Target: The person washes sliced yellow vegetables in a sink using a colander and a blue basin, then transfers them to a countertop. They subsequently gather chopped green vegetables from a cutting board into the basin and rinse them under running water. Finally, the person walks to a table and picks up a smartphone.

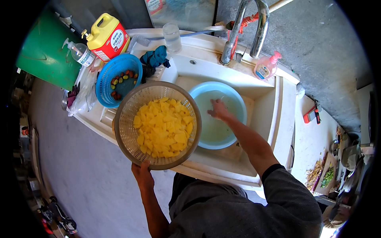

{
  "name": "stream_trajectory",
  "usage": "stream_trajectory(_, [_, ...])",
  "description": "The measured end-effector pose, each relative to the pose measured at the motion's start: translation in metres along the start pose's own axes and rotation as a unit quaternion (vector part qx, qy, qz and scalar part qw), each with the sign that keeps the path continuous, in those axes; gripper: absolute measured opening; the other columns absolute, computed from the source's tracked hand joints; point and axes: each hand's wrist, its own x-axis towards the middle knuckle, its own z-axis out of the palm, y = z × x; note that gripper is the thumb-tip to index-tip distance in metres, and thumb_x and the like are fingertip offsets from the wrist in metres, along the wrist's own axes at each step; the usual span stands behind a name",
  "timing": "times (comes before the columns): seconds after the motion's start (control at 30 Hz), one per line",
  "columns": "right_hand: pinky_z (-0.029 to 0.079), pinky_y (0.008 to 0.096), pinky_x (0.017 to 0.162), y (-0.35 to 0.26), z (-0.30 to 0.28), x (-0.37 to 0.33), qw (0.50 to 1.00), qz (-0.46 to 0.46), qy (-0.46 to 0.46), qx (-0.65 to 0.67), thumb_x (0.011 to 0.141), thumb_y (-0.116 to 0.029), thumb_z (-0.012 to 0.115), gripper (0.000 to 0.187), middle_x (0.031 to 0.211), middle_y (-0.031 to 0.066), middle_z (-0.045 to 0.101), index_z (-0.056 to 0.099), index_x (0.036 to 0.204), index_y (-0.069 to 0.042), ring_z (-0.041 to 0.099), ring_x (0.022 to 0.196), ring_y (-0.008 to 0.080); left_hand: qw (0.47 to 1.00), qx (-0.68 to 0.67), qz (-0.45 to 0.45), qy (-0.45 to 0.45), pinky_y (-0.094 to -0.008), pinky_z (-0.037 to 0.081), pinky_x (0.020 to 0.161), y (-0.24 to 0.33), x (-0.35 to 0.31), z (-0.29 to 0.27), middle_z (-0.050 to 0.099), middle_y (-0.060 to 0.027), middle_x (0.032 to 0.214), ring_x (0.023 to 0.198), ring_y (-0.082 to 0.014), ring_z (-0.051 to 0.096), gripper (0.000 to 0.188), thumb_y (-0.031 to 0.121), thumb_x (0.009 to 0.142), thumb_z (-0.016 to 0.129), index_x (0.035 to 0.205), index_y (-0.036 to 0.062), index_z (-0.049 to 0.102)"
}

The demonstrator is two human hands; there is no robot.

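Note:
My left hand (pixel 143 174) grips the near rim of a brownish plastic colander (pixel 127 137), fingers hidden beneath it. Inside lie many cut yellow chunks (pixel 164 127) that look like potato. The colander is held over the left part of the sink, overlapping its edge. My right hand (pixel 218 109) reaches over a light blue basin (pixel 243 115) of cloudy water, at or just under the surface, its fingers apart and holding nothing I can see. The basin stands inside the white sink (pixel 264 119), right beside the colander.
A blue basket (pixel 104 85) with red and green fruits stands behind the colander. Around the sink are a yellow jug (pixel 109 33), pump bottles, a clear cup (pixel 172 37), a dark teal cloth (pixel 154 56) and a pink soap bottle (pixel 266 65). The tall faucet (pixel 238 31) rises behind.

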Motion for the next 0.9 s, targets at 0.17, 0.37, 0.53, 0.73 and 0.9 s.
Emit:
stream_trajectory(0.17, [0.041,0.0496,0.109,-0.019,0.034,-0.004,0.992,-0.067,-0.063,-0.087,0.079,-0.025,0.074,0.062,0.141,0.0228,0.042,0.052,0.133,-0.004,0.040,0.133,0.0425,1.000,0.013,0.007,-0.006,-0.0341,0.050,0.091,-0.001,0.003,-0.003,0.059,-0.0185,0.123,0.106,-0.0233,0.061,0.053,0.007,0.083,0.058,0.131,-0.0119,0.046])
stream_trajectory(0.37, [0.049,0.0467,0.101,-0.019,0.086,-0.039,0.980,-0.195,-0.048,0.003,0.079,-0.004,0.061,0.038,0.131,0.0198,0.049,0.058,0.117,-0.002,0.049,0.124,0.0408,0.999,0.030,-0.002,-0.017,-0.0341,0.051,0.090,-0.001,0.006,-0.004,0.060,-0.0187,0.122,0.104,-0.0233,0.062,0.053,0.007,0.082,0.059,0.130,-0.0117,0.046])
stream_trajectory(0.53, [0.050,0.0469,0.096,-0.038,0.056,-0.065,0.975,-0.136,-0.173,0.013,0.081,-0.008,0.061,0.039,0.125,0.0192,0.057,0.059,0.120,-0.003,0.057,0.116,0.0398,1.000,0.008,0.000,-0.005,-0.0356,0.053,0.089,0.002,0.003,-0.003,0.060,-0.0196,0.122,0.105,-0.0247,0.063,0.052,0.006,0.082,0.059,0.129,-0.0117,0.046])
stream_trajectory(0.73, [0.050,0.0457,0.095,-0.031,0.019,-0.068,0.925,-0.126,-0.329,-0.140,0.091,-0.027,0.061,0.038,0.123,0.0214,0.064,0.065,0.121,-0.003,0.063,0.109,0.0384,1.000,0.004,-0.007,-0.011,-0.0400,0.053,0.095,0.005,0.004,-0.002,0.058,-0.0184,0.124,0.111,-0.0276,0.061,0.052,0.007,0.083,0.058,0.131,-0.0098,0.045])
stream_trajectory(0.9, [0.056,0.0407,0.084,-0.023,-0.032,-0.089,0.982,-0.086,-0.157,0.060,0.094,-0.041,0.063,0.050,0.116,0.0171,0.068,0.063,0.126,-0.003,0.069,0.095,0.0325,1.000,-0.001,0.002,-0.012,-0.0379,0.052,0.095,0.002,0.005,-0.003,0.059,-0.0188,0.128,0.112,-0.0273,0.062,0.055,0.005,0.082,0.059,0.134,-0.0088,0.045])
